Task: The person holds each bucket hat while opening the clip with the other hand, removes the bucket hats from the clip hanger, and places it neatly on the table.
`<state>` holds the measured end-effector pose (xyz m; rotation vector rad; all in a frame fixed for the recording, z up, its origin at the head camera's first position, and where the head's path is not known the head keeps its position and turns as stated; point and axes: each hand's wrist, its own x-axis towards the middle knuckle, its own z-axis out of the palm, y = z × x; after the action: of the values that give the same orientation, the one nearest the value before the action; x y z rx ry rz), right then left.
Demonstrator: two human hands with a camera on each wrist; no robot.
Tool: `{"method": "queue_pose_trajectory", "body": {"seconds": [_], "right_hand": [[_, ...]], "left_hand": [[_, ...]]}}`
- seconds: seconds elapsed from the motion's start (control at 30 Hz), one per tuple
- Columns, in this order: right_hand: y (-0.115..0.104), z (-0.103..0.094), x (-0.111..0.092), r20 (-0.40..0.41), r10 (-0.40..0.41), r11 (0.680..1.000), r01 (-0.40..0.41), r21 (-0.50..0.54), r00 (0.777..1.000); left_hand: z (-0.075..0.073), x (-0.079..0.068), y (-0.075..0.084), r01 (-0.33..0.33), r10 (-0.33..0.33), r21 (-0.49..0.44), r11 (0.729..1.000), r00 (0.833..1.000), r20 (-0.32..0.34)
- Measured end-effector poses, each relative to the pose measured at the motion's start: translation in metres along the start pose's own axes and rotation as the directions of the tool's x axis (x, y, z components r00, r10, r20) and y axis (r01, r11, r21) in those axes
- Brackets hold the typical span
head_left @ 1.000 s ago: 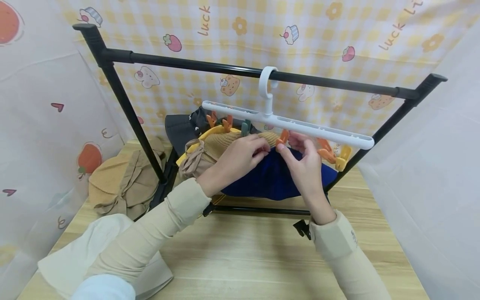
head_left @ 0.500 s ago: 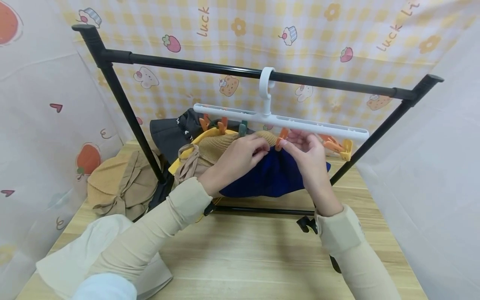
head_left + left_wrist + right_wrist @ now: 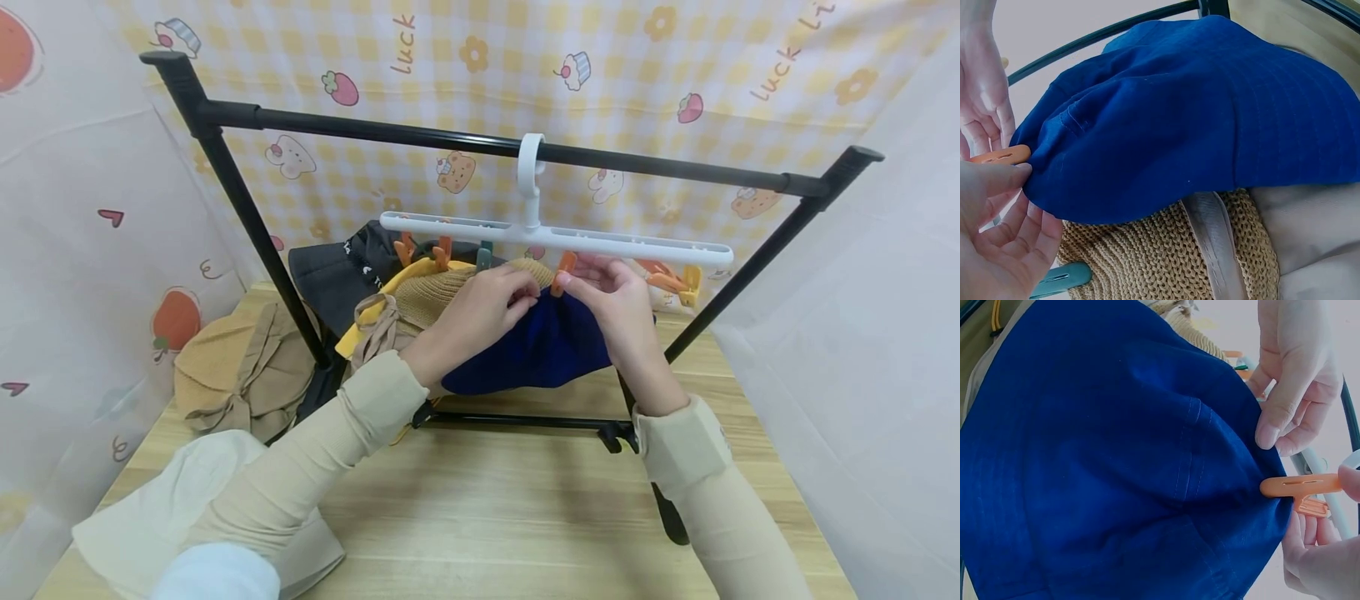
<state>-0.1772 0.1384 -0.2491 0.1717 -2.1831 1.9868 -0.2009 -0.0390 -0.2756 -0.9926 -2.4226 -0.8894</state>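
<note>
A dark blue bucket hat [image 3: 536, 350] hangs below a white clip hanger [image 3: 637, 245], its crown edge uppermost. My left hand [image 3: 486, 307] pinches that edge between thumb and fingers, as the right wrist view shows from the other side. My right hand [image 3: 617, 317] grips an orange clip [image 3: 1300, 485] by its handles, thumb in front. The clip's tip laps over the edge of the hat's crown, just beside my left fingertips. Behind the blue hat hangs a tan knitted hat [image 3: 1147, 256], with a green clip [image 3: 1063, 278] at its edge.
The hanger hooks over a black rack bar [image 3: 375, 131]. A yellow hat [image 3: 352, 337] and a black hat [image 3: 322, 275] hang at its left under orange clips. More orange and yellow clips [image 3: 686, 283] dangle right. Tan hats [image 3: 262, 375] and a white hat [image 3: 165, 500] lie on the table.
The hanger has turned: its left end swung left and nearer, its right end back. My right forearm shifted slightly right; both hands keep their hold on hat and clip.
</note>
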Motion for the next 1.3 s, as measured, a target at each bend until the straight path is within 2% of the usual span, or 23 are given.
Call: {"method": "queue_pose_trajectory", "body": {"seconds": [0.3, 0.63, 1.0, 1.3], "right_hand": [[-0.001, -0.001, 0.003, -0.007, 0.026, 0.998, -0.026, -0.061, 1.0], [0.0, -0.002, 0.004, 0.009, 0.007, 0.994, -0.006, -0.112, 1.0], [0.001, 0.001, 0.005, 0.007, -0.008, 0.992, 0.009, -0.126, 1.0], [0.005, 0.005, 0.005, -0.035, -0.021, 0.997, 0.019, -0.072, 0.999]], "left_hand": [[-0.001, 0.001, 0.001, 0.032, -0.032, -0.001, 0.999, 0.999, 0.024], [-0.005, 0.001, 0.002, 0.063, -0.064, 0.025, 0.998, 0.997, 0.036], [-0.01, 0.001, 0.002, 0.085, -0.086, 0.025, 0.996, 0.996, 0.03], [-0.01, 0.001, 0.001, 0.098, -0.099, 0.029, 0.995, 0.995, 0.022]]}}
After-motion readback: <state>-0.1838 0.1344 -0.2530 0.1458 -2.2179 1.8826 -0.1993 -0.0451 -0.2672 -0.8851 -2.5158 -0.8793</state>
